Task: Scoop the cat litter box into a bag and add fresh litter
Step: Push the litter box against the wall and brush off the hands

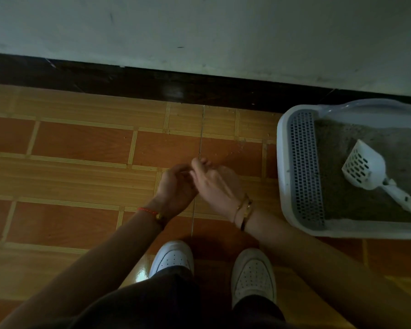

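The person stands over a tiled floor (81, 143) in orange and tan, both arms stretched forward and the two hands meeting in front of the white shoes (253, 274). The left hand (176, 186) is curled, fingers bent inward, and the right hand (214, 184) rests against it with its fingertips pinched together near the left thumb; something thin and see-through seems to sit between them, perhaps a bag, but the dim light and blur make it impossible to tell what it is or whether either hand truly grips it. A red cord bracelet (148, 211) circles the left wrist, and gold bangles (243, 207) the right. Off to the right, against the dark skirting board (152, 84) below the pale wall (199, 29), sits the litter box (282, 176), white-rimmed with a grey perforated step along its left side. Grey litter (337, 193) fills it, and a white slotted scoop (365, 167) lies on top of the litter, handle pointing toward the lower right, well apart from both hands.
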The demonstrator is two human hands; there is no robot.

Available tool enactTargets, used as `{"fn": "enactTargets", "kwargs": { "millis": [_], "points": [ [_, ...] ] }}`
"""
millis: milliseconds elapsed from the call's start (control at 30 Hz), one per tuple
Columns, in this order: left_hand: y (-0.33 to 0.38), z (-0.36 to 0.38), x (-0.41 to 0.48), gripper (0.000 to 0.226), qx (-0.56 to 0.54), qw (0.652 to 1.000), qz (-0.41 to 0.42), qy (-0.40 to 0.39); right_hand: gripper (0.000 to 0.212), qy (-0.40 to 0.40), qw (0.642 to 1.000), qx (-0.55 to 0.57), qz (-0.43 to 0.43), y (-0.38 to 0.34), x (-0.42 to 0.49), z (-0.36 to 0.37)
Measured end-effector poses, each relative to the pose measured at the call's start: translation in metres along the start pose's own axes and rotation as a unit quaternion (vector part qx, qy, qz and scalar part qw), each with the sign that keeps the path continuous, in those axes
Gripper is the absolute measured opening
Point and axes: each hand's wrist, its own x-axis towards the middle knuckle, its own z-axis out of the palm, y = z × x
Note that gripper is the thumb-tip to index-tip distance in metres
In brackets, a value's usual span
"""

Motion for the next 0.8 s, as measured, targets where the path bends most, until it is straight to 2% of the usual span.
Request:
{"fn": "enactTargets", "kwargs": {
  "millis": [100,133,200,333,400,467,600,733,800],
  "points": [
    [0.002,-0.003,0.0,0.037,-0.029,1.0,0.009,0.002,0.029,0.019,0.994,0.071,0.083,0.022,0.008,-0.014],
    [0.004,-0.005,0.001,0.038,-0.037,0.999,0.017,0.005,0.031,0.014,0.991,0.056,0.121,0.029,0.012,-0.022],
    [0.005,-0.004,0.0,0.039,-0.041,0.999,0.016,0.006,0.036,0.002,0.988,-0.051,0.144,0.049,0.016,-0.027],
    [0.004,-0.002,-0.004,0.04,-0.04,0.999,0.013,0.013,0.043,-0.051,0.974,-0.189,0.113,0.067,0.023,-0.02],
    [0.004,-0.003,-0.004,0.04,-0.037,0.999,0.014,0.015,0.038,-0.074,0.969,-0.221,0.082,0.066,0.025,-0.013],
    [0.005,-0.004,-0.004,0.039,-0.034,0.999,0.017,0.019,0.032,-0.092,0.966,-0.237,0.053,0.061,0.025,-0.008],
    [0.006,-0.004,-0.005,0.039,-0.033,0.999,0.017,0.022,0.033,-0.102,0.965,-0.241,0.029,0.058,0.027,-0.007],
    [0.005,-0.004,-0.003,0.04,-0.027,0.999,0.021,0.029,0.033,-0.094,0.969,-0.227,0.0,0.063,0.029,-0.007],
    [0.004,-0.005,-0.001,0.04,-0.023,0.999,0.02,0.03,0.028,-0.074,0.975,-0.209,0.014,0.061,0.024,-0.008]
  ]
}}
